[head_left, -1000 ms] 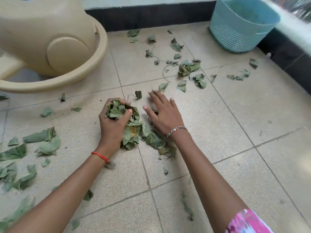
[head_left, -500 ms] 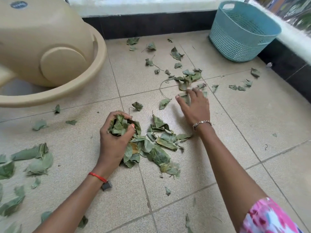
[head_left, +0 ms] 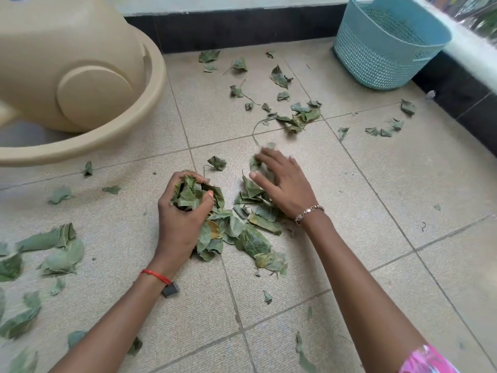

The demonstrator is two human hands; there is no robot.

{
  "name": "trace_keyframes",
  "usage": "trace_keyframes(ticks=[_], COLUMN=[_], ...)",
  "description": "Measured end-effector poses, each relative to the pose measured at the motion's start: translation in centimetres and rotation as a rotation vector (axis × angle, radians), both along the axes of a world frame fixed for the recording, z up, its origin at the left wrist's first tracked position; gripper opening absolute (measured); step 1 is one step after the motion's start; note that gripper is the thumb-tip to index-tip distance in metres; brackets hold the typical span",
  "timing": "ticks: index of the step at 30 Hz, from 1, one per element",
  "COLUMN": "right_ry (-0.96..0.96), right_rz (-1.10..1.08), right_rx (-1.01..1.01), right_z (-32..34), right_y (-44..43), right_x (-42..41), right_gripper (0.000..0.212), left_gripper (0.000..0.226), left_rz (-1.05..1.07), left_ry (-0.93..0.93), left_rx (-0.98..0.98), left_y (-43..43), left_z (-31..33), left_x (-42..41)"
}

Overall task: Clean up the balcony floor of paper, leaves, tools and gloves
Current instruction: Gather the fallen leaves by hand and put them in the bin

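Note:
My left hand (head_left: 180, 217) grips a bunch of dry green leaves (head_left: 190, 194) at the middle of the tiled floor. Just right of it lies a low pile of leaves (head_left: 250, 232). My right hand (head_left: 285, 184) rests flat on the far side of that pile, fingers straight and spread over the leaves; it is blurred. More leaves lie scattered farther back (head_left: 298, 117) and along the left (head_left: 51, 249). A teal mesh basket (head_left: 382, 47) stands in the far right corner.
A large beige plastic tub (head_left: 88, 141) with a beige container in it fills the far left. A dark-tiled low wall (head_left: 242, 28) runs along the back and right. A thin curved stem (head_left: 255, 133) lies beyond my right hand.
My right hand has swept back from the farther leaves toward the pile, dragging leaves with it. My left hand has kept its bunch in place.

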State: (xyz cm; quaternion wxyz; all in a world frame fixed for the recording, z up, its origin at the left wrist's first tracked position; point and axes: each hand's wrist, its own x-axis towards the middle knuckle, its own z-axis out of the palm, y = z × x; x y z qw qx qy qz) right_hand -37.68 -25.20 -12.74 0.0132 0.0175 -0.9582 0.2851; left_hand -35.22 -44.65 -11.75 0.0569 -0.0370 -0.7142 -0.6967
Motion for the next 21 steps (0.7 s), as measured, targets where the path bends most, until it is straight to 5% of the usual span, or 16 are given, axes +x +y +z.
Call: trace_keyframes(ticks=[6,8,12,14,18,21], right_ry=[-0.095,-0.068,-0.14,-0.112,-0.054,0.249], right_rz=[0.138,0.099,0.217,0.3,0.161,-0.054], right_rx=[-0.45,-0.551,-0.035,0.164,0.209,0.39], right_z=[1.4,1.8,1.3,0.7,0.2,-0.8], right_y=[-0.7,-0.6,-1.6,-3.1,-6.0,-7.5], right_x=[4.2,5.3,6.2,7.0,9.3,10.4], right_gripper=[0.042,0.044,0.1,0.111,0.08,0.038], left_gripper=[0.034,0.033,0.033,0.034,0.031,0.026], left_rz=[-0.012,-0.013,-0.013,-0.018,-0.015,-0.004], left_ry=[0.008,0.002,0.004,0.005,0.012,-0.012], left_rx=[-0.002,0.005,0.002,-0.002,0.01,0.04], left_y=[0.1,0.1,0.0,-0.1,0.0,-0.1], left_z=[0.2,0.1,-0.2,-0.4,-0.6,-0.5], left_x=[0.1,0.2,0.0,0.1,0.4,0.6])
